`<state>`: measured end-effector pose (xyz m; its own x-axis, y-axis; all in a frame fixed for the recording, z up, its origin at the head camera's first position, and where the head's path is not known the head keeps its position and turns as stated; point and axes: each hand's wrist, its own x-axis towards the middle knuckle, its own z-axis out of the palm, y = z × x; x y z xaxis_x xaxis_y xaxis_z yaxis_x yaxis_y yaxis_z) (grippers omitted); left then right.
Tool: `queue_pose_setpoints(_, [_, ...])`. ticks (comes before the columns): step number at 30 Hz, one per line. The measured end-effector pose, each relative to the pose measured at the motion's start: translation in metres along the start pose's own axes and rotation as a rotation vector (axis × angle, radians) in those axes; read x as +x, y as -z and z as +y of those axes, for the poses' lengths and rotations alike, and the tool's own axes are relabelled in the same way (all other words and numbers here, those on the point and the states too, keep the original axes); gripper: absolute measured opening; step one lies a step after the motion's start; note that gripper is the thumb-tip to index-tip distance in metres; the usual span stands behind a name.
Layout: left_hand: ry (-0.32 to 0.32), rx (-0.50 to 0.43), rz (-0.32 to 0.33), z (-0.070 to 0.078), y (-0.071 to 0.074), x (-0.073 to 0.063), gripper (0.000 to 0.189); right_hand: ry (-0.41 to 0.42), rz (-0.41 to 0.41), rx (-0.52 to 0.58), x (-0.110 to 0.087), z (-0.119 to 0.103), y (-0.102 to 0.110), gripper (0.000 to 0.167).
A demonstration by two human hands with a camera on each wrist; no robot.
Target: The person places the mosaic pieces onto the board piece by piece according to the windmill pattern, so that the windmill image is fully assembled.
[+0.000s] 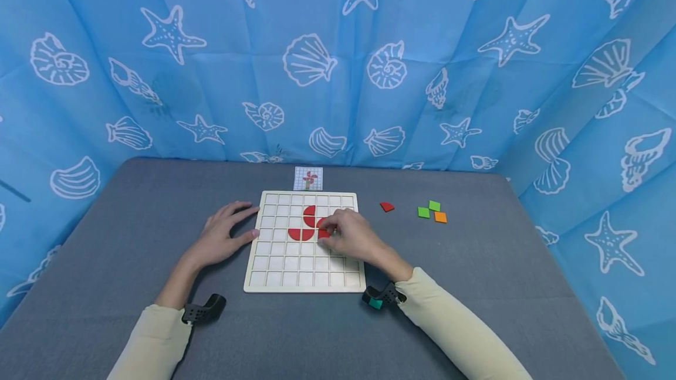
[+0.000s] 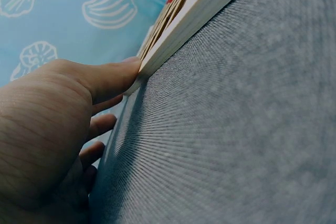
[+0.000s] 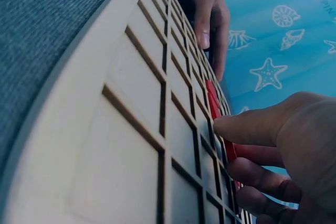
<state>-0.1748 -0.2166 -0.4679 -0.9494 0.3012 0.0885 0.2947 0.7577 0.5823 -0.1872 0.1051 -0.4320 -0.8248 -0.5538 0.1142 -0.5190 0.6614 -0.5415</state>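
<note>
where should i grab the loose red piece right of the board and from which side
Pinch the loose red piece by its opposite edges, coming down from above on the near side. It lies flat on the grey table, so its edges are likely the best hold, and no other piece touches it.
</note>
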Motion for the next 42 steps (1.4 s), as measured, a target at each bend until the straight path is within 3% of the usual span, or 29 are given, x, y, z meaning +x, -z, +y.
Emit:
queue_pose_setpoints(31, [0.001, -0.001, 0.004, -0.0026, -0.0028, 0.0006, 0.063, 0.029, 0.009, -0.012, 0.0030, 0.0004, -0.0008, 0.021])
queue_pose_setpoints(42, [0.002, -0.001, -0.002, -0.0024, -0.0019, 0.0002, 0.063, 0.003, 0.034, 0.021, -0.0028, 0.0060, 0.0071, 0.022])
